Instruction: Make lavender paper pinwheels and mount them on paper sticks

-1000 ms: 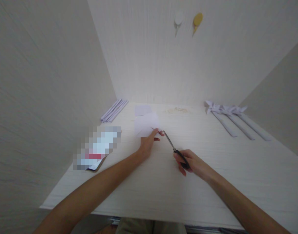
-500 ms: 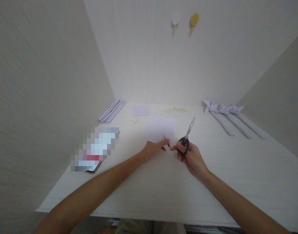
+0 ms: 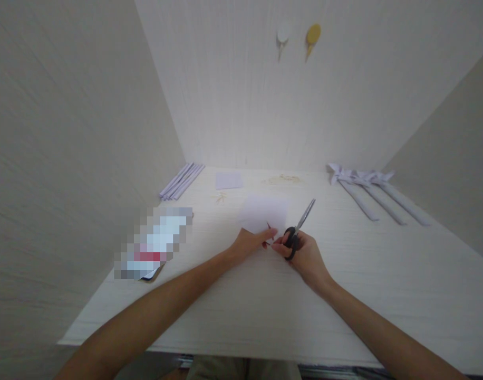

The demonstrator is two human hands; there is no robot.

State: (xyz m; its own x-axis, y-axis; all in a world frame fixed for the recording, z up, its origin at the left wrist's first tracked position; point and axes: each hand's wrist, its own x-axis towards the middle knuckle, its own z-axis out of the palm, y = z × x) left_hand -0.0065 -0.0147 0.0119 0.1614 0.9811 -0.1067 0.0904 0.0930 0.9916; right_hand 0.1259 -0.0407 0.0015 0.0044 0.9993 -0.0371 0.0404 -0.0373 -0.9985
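Note:
My left hand [image 3: 252, 243] pinches the near edge of a pale paper sheet [image 3: 265, 214] lying at the middle of the white table [image 3: 265, 306]. Just to its right, my right hand [image 3: 305, 256] grips the black handles of a pair of scissors [image 3: 299, 227]. The closed blades point up and to the right, away from me. The fingertips of both hands nearly touch at the paper's near corner.
A smaller paper square [image 3: 229, 180] lies farther back. A bundle of paper strips [image 3: 182, 180] rests at the back left. Folded paper pinwheels [image 3: 368, 187] on sticks lie at the back right. A blurred-out flat item [image 3: 154, 243] sits left. Two hooks [image 3: 297, 37] hang on the wall.
My left hand has drawn the paper sheet right and toward me. My right hand swung the scissors from pointing up-left to pointing up-right and moved in beside the left hand.

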